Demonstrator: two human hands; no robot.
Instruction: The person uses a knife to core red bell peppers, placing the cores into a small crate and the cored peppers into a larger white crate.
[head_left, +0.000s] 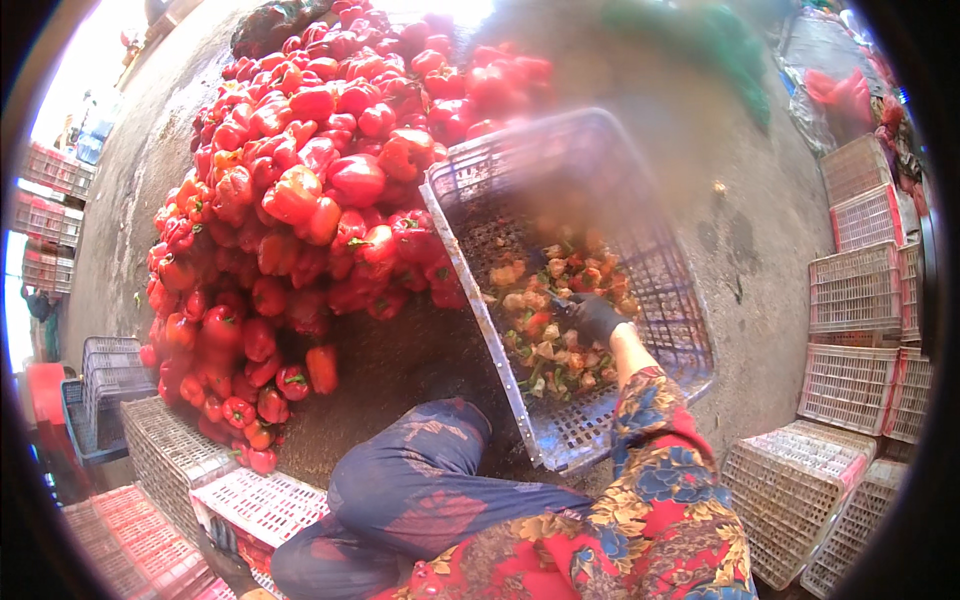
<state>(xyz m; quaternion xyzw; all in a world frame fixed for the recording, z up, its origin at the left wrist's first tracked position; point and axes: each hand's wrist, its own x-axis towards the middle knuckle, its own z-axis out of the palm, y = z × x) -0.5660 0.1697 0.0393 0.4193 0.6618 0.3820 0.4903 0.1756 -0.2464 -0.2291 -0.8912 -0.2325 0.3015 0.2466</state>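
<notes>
My right hand (592, 316), in a dark glove, reaches into a blue-grey plastic crate (484, 315) in front of me. It is over a heap of bell pepper cores with stems and seeds (536, 300). Something thin and dark shows at its fingertips; blur hides what it is, and whether the fingers grip it. My left hand is out of view. A large pile of red bell peppers (356, 180) lies on the ground to the left of the crate, with some peppers close against its side.
Slatted plastic crates (855, 292) are stacked along the right, with more (795, 480) at lower right. Other crates (259, 502) stand at lower left beside my legs. A green net-like heap (720, 52) lies at the top, blurred.
</notes>
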